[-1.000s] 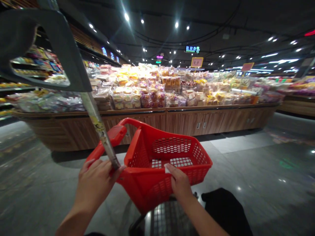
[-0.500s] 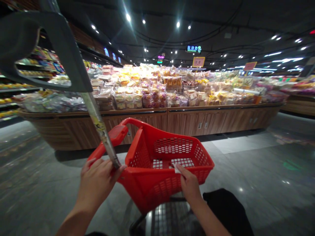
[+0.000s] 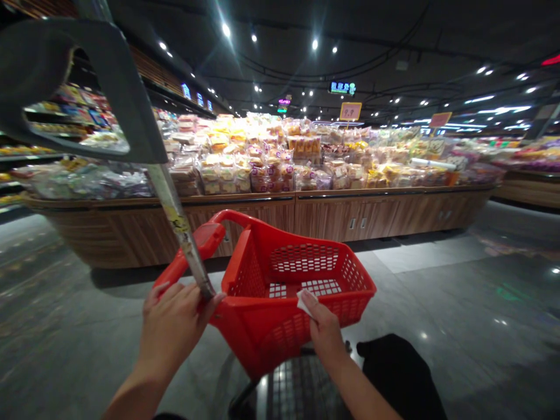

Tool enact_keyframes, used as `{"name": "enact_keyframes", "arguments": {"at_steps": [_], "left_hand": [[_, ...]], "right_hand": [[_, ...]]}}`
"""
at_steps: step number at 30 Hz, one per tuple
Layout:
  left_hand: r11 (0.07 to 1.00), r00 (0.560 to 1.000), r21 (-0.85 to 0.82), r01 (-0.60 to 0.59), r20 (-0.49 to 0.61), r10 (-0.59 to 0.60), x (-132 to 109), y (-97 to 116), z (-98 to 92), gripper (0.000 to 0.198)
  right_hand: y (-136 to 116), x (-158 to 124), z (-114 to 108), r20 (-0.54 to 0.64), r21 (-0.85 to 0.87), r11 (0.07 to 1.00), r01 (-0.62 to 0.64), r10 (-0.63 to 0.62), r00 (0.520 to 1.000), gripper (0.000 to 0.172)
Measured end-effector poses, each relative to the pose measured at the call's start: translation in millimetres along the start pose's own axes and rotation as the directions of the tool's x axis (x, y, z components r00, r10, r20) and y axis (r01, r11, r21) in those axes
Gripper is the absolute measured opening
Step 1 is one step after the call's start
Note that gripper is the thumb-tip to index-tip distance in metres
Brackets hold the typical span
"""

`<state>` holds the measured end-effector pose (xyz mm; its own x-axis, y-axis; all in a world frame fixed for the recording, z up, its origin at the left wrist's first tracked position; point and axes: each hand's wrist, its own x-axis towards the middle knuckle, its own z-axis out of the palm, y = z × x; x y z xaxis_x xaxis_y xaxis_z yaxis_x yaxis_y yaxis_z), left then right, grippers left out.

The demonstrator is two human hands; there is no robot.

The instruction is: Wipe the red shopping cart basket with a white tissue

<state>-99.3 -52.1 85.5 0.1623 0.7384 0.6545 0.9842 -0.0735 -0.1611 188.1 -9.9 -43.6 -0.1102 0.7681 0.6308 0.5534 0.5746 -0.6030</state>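
Closed fully around a scuffed metal cart pole [image 3: 177,227]: the left grip [image 3: 172,329]. Pinched onto the near rim of a red plastic shopping basket [image 3: 266,332], a small white slip [image 3: 304,303] caught at the fingertips: the right grip [image 3: 324,332]. Sat just beside the pole, within both grips' reach. Lay well ahead: bagged baked goods [image 3: 266,169] on a wooden display worktop [image 3: 371,216].

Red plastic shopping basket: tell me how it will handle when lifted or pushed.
The red plastic basket will probably feel light for its size, given its thin perforated walls. The rim under the right hand may flex slightly. Resting on the wire cart, it would likely roll when pushed, though it could shift if not seated firmly.
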Motion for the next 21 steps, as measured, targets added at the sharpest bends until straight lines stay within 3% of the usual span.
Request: {"name": "enact_keyframes", "arguments": {"at_steps": [3,5,7,8,10,11,12,13,15,16,18,21], "left_hand": [[1.000,0.999,0.010,-0.019,-0.049,0.020,0.3,-6.9,5.7,0.022],[0.999,0.996,0.006,-0.038,-0.078,0.038,-0.2,-11.8,9.4,0.021],[0.999,0.982,-0.029,-0.039,-0.186,0.033,-3.6,-13.1,12.2,0.018],[0.998,0.958,-0.064,-0.016,-0.286,-0.004,-6.6,-11.0,12.9,0.018],[0.987,0.857,-0.161,0.032,-0.503,-0.109,-14.6,1.7,12.6,0.025],[0.978,0.791,-0.206,0.023,-0.595,-0.144,-18.4,12.4,11.9,0.028],[0.975,0.770,-0.219,-0.037,-0.629,-0.112,-21.3,25.7,11.2,0.029],[0.955,0.791,-0.257,-0.149,-0.610,-0.041,-22.8,40.8,11.0,0.027],[0.873,0.899,-0.370,-0.317,-0.409,0.153,-20.7,72.2,13.3,0.014],[0.875,0.936,-0.379,-0.302,-0.291,0.198,-17.6,86.3,16.3,0.013],[0.904,0.967,-0.342,-0.255,-0.110,0.231,-9.7,107.2,25.8,0.022],[0.957,0.982,-0.241,-0.163,0.050,0.180,-2.1,117.9,42.6,0.026]], "right_hand": [[1.7,-1.5,0.4,-0.009,0.021,0.999,0.034,-0.034,0.999,0.064],[15.8,-2.3,-8.7,-0.067,-0.025,0.999,-0.048,0.047,0.997,0.062],[30.8,-3.4,-17.8,-0.131,-0.071,0.987,-0.143,0.133,0.982,0.059],[35.2,-3.8,-20.1,-0.152,-0.082,0.981,-0.175,0.161,0.975,0.058],[33.0,-3.6,-17.9,-0.148,-0.072,0.981,-0.181,0.169,0.974,0.059],[26.4,-2.8,-13.5,-0.129,-0.052,0.986,-0.156,0.149,0.981,0.060],[17.1,-1.6,-7.8,-0.103,-0.027,0.992,-0.121,0.117,0.988,0.062],[6.3,0.1,-1.5,-0.075,0.003,0.997,-0.082,0.082,0.994,0.063],[-13.6,3.8,8.9,-0.038,0.052,0.998,-0.033,0.035,0.999,0.064],[-20.1,5.2,11.7,-0.028,0.067,0.998,-0.023,0.025,0.999,0.063],[-21.9,6.0,10.7,-0.016,0.074,0.997,-0.020,0.021,1.000,0.063],[0.4,1.8,-3.3,-0.055,0.034,0.998,-0.056,0.058,0.997,0.064]]}}
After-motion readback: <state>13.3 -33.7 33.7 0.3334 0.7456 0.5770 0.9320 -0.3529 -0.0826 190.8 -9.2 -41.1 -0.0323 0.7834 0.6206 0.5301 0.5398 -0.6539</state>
